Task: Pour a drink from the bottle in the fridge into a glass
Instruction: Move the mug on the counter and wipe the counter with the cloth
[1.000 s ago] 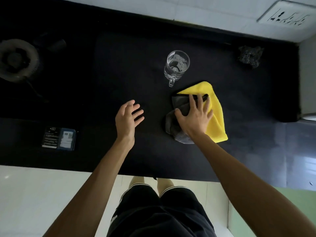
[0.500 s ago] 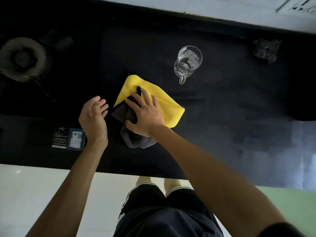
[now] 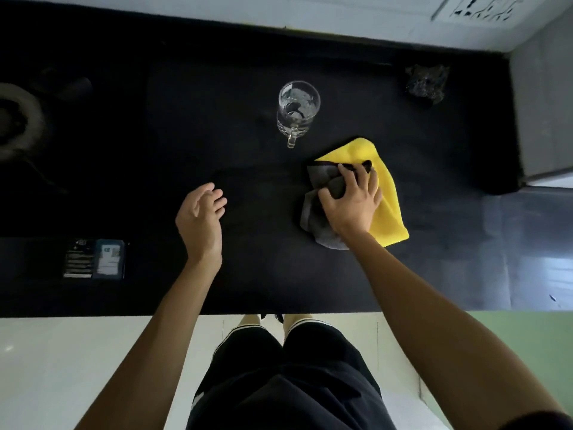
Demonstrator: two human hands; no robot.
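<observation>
Standing upright toward the back of the black bench, the glass has its handle turned toward me and holds what looks like a little clear liquid. Near it, closer to me and to the right, my right hand presses on a yellow-and-grey cloth, fingers spread and curled into the grey fold. My left hand hovers empty over the bench, fingers loosely bent. A gas burner sits far left.

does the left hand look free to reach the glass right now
Probably yes. The left hand holds nothing, and only bare black counter lies between it and the glass; the cloth under the right hand sits off to the side.
</observation>
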